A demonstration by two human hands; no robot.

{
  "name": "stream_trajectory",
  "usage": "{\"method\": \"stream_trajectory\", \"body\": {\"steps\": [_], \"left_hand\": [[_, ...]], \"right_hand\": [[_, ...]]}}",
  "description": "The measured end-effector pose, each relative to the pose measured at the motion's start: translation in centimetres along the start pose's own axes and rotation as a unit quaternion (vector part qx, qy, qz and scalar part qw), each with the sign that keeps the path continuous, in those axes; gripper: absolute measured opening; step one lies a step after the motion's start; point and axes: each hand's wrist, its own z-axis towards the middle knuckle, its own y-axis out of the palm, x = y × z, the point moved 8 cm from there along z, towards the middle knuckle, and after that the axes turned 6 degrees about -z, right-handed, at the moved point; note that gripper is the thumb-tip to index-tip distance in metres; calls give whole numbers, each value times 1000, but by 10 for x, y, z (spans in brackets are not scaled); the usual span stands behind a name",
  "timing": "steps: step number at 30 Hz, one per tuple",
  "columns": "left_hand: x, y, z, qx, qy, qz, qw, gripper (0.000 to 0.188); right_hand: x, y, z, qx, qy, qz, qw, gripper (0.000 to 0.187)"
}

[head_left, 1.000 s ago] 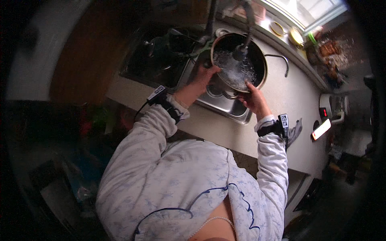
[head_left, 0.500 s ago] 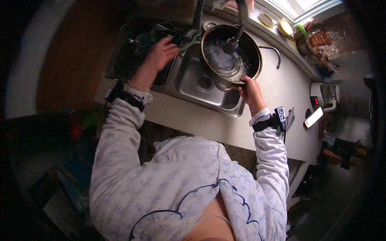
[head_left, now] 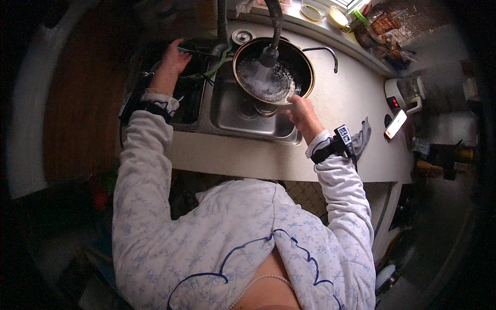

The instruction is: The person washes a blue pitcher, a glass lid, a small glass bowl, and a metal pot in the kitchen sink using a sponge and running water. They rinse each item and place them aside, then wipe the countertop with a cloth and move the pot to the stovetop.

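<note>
My right hand (head_left: 306, 116) is closed on the near rim of a round, dark-lined pot (head_left: 310, 77) with a gold-coloured edge. The pot is tilted over the right basin of the steel sink (head_left: 222, 111). From the flexible faucet (head_left: 269, 56) water runs into it, and the water inside looks foamy and swirling. A loop handle (head_left: 266, 110) shows on the pot's near side. Over the dark left basin (head_left: 186, 111) is my left hand (head_left: 176, 59), its visible fingers apart. A thin pale edge lies beside those fingers; whether they touch it is unclear.
A green cord-like strip (head_left: 223, 61) hangs between the basins. Behind the pot a thin curved spout (head_left: 328, 50) rises from the counter (head_left: 356, 103). To the right are a grey cloth (head_left: 363, 137), a phone (head_left: 396, 124) and a white appliance (head_left: 405, 95). Jars and bowls (head_left: 338, 18) line the windowsill.
My left hand has moved left and farther away, over the left basin. My right hand still grips the pot under the faucet. The whole view has shifted somewhat.
</note>
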Motion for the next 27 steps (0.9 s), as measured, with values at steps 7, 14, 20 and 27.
{"method": "stream_trajectory", "body": {"steps": [7, 14, 20, 27], "left_hand": [[1, 9, 24, 8, 8, 76, 997, 54], [-3, 39, 57, 0, -65, 57, 996, 57], [-2, 93, 57, -214, 24, 191, 958, 57], [-10, 44, 29, -196, 11, 149, 969, 54]], "right_hand": [[6, -10, 6, 5, -1, -21, 1000, 20], [15, -12, 16, -5, -3, 16, 1000, 19], [22, -18, 11, -10, 38, 63, 997, 15], [37, -32, 3, 42, 89, 100, 990, 14]]}}
